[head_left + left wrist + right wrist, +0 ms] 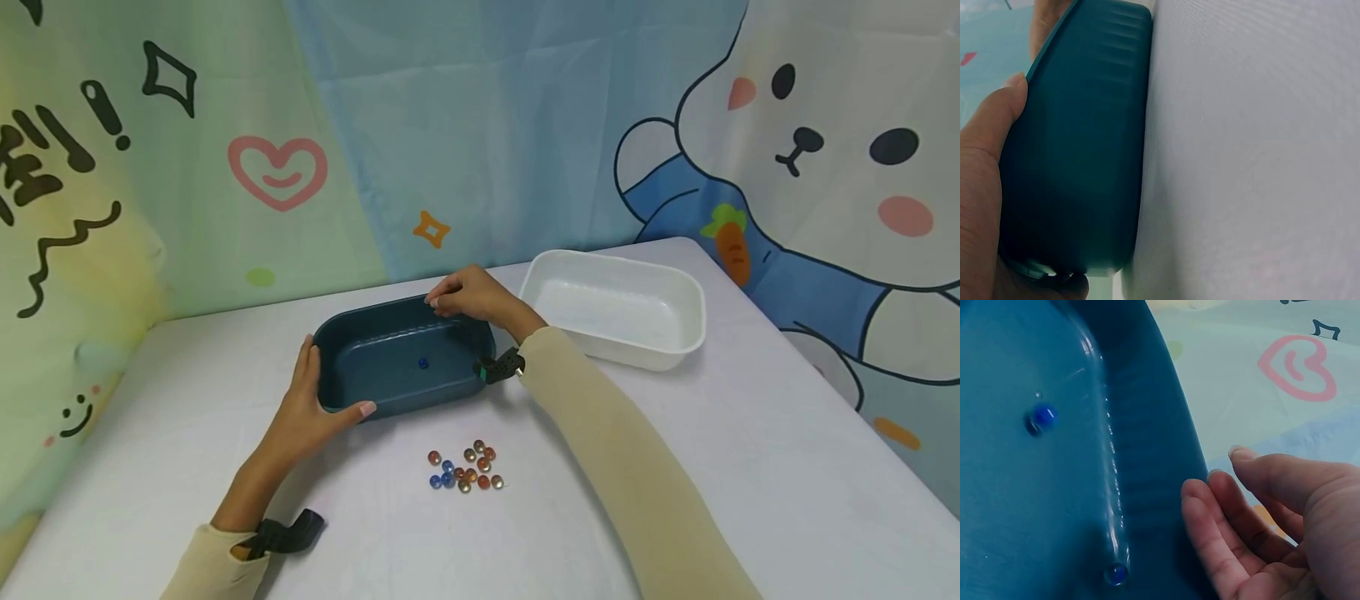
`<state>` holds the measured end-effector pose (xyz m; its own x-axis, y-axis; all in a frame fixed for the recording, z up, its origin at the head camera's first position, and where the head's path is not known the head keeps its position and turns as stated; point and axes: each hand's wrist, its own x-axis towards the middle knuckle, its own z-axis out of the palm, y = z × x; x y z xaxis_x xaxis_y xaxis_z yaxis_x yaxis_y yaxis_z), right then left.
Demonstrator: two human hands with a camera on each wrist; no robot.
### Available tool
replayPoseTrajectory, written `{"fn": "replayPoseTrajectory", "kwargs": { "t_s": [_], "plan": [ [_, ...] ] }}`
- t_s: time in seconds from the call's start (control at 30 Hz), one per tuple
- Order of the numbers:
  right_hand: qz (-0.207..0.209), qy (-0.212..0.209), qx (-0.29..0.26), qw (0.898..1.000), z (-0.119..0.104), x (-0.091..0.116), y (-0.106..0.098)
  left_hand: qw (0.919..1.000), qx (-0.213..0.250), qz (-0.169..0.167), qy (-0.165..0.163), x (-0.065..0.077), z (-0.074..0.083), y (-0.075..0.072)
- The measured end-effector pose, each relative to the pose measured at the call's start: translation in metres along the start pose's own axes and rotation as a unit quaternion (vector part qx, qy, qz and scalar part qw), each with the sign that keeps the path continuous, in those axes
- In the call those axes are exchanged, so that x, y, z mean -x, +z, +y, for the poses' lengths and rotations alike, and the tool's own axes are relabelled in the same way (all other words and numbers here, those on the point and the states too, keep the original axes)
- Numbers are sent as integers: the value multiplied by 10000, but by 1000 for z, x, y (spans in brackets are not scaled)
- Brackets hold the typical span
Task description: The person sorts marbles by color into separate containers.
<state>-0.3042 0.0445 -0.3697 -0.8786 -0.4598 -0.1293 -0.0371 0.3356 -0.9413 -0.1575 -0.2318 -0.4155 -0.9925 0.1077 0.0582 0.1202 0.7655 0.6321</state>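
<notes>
A dark teal rectangular basin (pixel 397 402) stands on the table. My left hand (pixel 307 417) grips its left end, the thumb (pixel 1013 94) on the front rim and the fingers around the end wall. Over the far rim is my right hand (pixel 476 296), its fingers loosely bent and the thumb apart; nothing shows between them in the right wrist view. Inside the basin that view shows a blue marble (pixel 1044 415) on the floor and another blue marble (pixel 1116 574) by the wall. Several blue, orange and brownish marbles (pixel 470 475) lie loose in front of the basin.
A white rectangular basin (pixel 637 354) stands to the right, just beyond my right forearm. White cloth covers the table (pixel 360 533). A printed curtain (pixel 480 125) hangs along the table's back edge.
</notes>
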Motion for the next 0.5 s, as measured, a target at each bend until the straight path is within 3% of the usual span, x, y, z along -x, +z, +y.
{"fn": "replayPoseTrajectory", "kwargs": {
  "t_s": [0.5],
  "plan": [
    [-52, -215, 230, 9995, 3, 5, 0, 9999, 61, 47, 74, 1, -1, 1]
  ]
}}
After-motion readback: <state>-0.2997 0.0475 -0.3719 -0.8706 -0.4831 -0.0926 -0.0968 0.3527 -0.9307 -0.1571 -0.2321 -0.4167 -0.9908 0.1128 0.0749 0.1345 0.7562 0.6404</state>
